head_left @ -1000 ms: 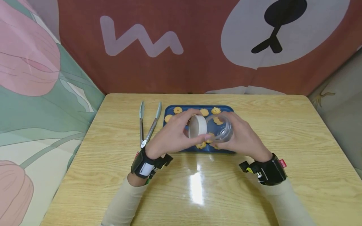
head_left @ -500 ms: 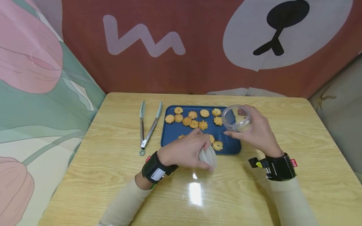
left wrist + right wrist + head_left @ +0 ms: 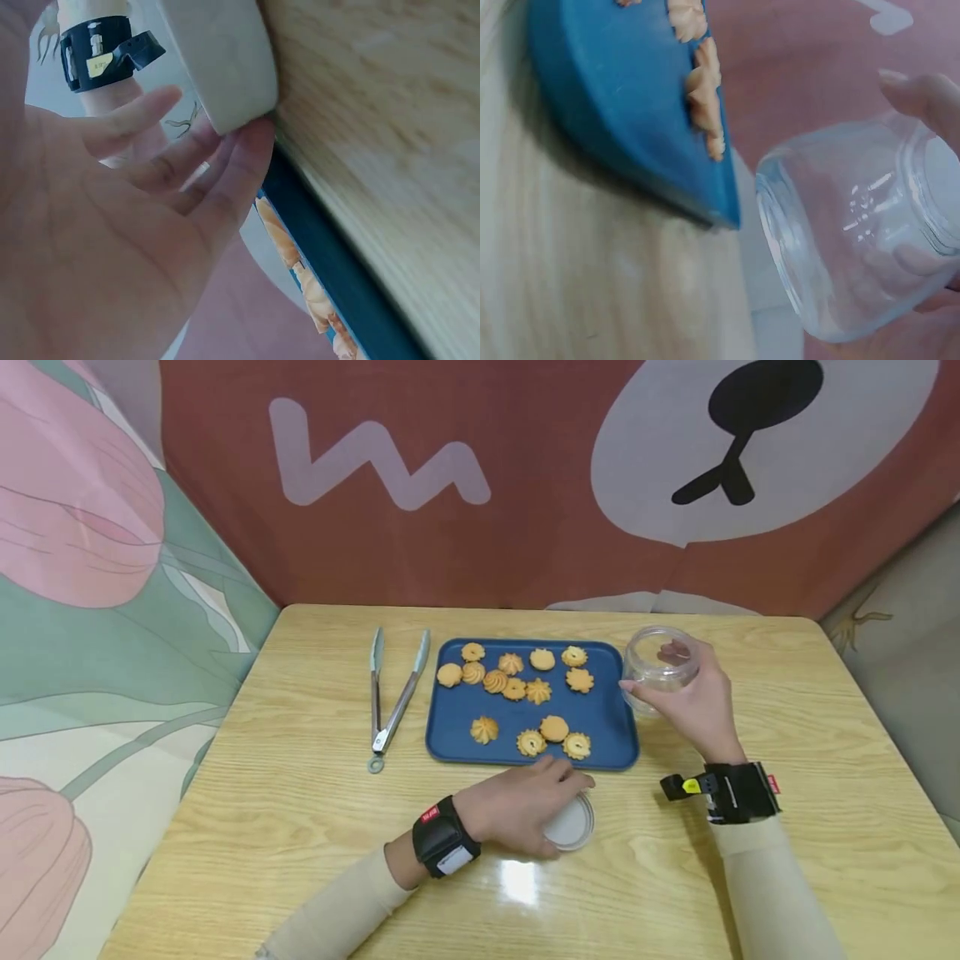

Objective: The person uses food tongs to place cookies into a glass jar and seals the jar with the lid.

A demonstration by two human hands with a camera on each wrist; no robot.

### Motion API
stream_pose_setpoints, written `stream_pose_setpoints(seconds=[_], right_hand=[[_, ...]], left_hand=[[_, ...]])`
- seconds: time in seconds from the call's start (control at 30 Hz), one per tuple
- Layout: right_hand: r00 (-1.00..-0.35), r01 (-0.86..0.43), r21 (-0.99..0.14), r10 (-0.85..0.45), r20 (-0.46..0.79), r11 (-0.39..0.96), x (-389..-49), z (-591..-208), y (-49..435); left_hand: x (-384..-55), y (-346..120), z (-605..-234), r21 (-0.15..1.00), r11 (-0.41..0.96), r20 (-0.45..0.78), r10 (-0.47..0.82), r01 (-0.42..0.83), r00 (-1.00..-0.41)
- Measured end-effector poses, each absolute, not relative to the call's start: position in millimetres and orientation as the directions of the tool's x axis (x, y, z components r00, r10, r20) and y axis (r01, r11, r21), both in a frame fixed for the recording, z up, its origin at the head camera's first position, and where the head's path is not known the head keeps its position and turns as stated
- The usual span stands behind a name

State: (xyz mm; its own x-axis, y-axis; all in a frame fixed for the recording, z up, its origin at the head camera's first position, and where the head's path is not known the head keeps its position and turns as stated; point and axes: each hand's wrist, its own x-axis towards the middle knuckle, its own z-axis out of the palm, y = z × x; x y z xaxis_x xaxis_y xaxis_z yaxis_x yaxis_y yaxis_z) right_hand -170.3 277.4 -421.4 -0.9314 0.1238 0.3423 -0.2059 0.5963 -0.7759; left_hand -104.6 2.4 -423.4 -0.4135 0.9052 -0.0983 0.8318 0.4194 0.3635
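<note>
A pale round lid (image 3: 572, 823) lies at the table's front middle, just below the tray. My left hand (image 3: 517, 806) covers its left side, and in the left wrist view its fingertips (image 3: 251, 139) bend against the lid's edge. The thumb's contact is hard to make out. At the tray's right end my right hand (image 3: 693, 697) grips a clear jar (image 3: 660, 662), mouth up, thumb on the near side and fingers behind. The jar (image 3: 855, 225) looks see-through with nothing inside, and appears raised off the table.
A blue tray (image 3: 457, 718) holds several cookies (image 3: 537, 692), most of them toward its back. Tongs (image 3: 384, 737) lie spread to the tray's left. A printed cloth (image 3: 525, 543) hangs behind the wooden table (image 3: 300, 793).
My left hand has parted the lid from the jar and brought it down to the table's front. The right hand has carried the jar rightward, from above the cookies to the tray's right edge.
</note>
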Motion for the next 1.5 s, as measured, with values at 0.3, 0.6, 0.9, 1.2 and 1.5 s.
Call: stream_pose_setpoints(seconds=[0.3,0.6,0.9,1.2,1.5], right_hand=[[-0.925,-0.113,-0.835,0.251,0.286,0.538,-174,-437,287],[-0.935,-0.074,-0.881,0.276,0.224,0.467,-179,-451,292],[-0.940,-0.087,-0.900,0.263,0.216,0.428,-179,-461,300],[-0.948,-0.100,-0.925,0.248,0.200,0.367,-180,-465,307],[-0.954,-0.098,-0.933,0.233,0.187,0.346,-168,-443,291]], left_hand=[[-99,3,-423,0.217,0.410,-0.063,0.912,0.886,-0.406],[-95,4,-422,0.174,0.416,-0.054,0.909,0.893,-0.413],[-94,4,-424,0.166,0.429,-0.042,0.902,0.888,-0.429],[-92,5,-423,0.142,0.459,-0.061,0.888,0.877,-0.455],[-92,1,-407,0.164,0.492,-0.044,0.870,0.855,-0.492]])
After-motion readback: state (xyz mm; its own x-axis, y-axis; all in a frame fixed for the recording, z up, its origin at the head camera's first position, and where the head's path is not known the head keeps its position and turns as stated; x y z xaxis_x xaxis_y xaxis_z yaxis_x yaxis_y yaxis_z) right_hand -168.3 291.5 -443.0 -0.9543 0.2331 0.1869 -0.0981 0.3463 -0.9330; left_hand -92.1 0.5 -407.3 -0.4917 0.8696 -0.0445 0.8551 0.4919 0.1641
